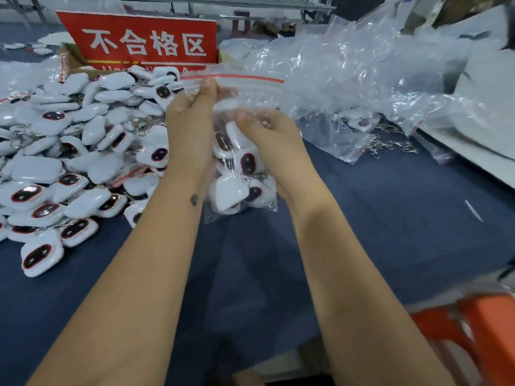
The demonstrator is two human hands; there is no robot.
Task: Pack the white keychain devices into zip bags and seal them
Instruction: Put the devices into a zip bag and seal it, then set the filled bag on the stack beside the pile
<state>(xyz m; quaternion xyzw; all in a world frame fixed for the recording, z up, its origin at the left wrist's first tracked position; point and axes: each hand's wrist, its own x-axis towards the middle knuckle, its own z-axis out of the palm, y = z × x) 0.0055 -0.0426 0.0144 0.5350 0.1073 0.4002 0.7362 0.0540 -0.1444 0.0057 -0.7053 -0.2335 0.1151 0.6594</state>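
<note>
Both hands (192, 107) on filled zip bag (245, 87)

Bench (376, 218): dark blue cloth cover. Red sign (145, 40), white characters, at far edge. Orange stool (479, 327), near right corner.

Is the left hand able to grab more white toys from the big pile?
Probably not yet: the left hand pinches the zip bag, though the pile of devices lies unobstructed beside it.
</note>
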